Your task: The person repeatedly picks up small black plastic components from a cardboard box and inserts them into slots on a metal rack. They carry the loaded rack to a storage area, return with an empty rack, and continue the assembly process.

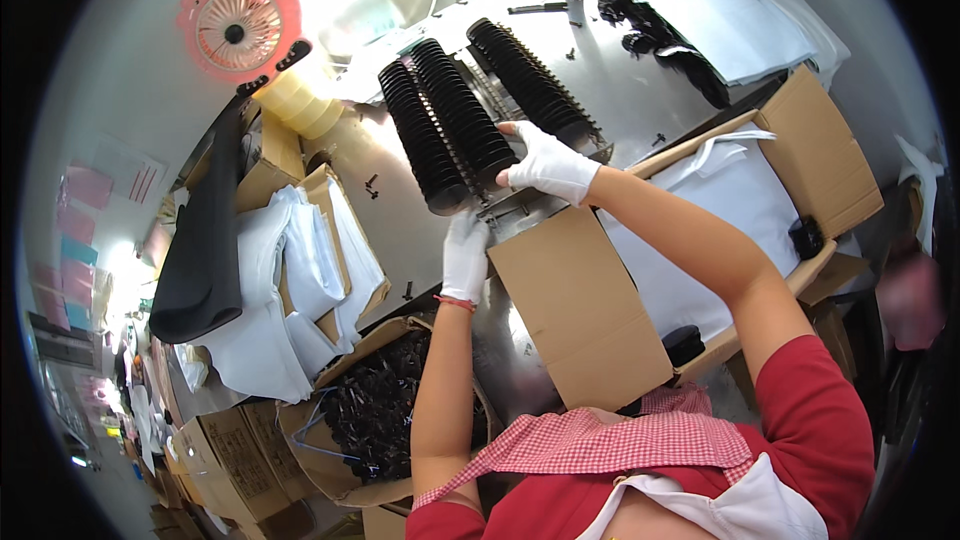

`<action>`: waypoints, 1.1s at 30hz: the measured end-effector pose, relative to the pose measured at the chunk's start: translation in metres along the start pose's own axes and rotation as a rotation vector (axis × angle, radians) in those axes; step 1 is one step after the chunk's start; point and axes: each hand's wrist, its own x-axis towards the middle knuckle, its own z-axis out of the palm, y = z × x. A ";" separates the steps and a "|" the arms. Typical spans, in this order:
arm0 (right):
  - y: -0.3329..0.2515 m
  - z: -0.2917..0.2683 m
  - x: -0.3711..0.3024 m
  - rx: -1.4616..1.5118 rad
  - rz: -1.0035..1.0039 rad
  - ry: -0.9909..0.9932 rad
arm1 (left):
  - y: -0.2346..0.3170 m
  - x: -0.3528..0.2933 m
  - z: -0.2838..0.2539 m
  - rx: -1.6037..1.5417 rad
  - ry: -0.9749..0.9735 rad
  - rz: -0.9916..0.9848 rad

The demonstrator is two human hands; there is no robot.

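Metal counter [620, 80]: rack of black discs [455, 90]; left hand [465, 255] at rack's near end, grip hidden; right hand [550, 162] wide beside middle row; tilting could spill discs.

Your white-gloved right hand [555, 165] is at the near end of the middle of three rows of black discs [462, 105], its thumb and forefinger apart against the discs. Your left hand [465, 258], also gloved, is just below the left row's near end; whether its fingers grip anything is unclear. Both work above a metal tabletop [622, 90]. To your right, an open cardboard box [580, 310] holds white sheets [690, 240]; a pink fan [235, 30] is at upper left.
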 end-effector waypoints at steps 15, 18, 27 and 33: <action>0.034 0.072 0.015 -0.587 -0.931 0.411 | -0.015 0.000 0.026 0.203 0.169 0.227; 0.022 0.049 0.033 -0.700 -0.963 0.458 | -0.002 -0.011 0.025 0.399 0.153 0.274; -0.055 0.045 -0.067 -0.687 -0.878 -0.224 | 0.100 -0.067 0.042 -1.401 0.171 -0.127; -0.014 -0.002 0.039 -0.275 -0.167 0.170 | 0.079 -0.029 0.055 -0.665 0.025 -0.288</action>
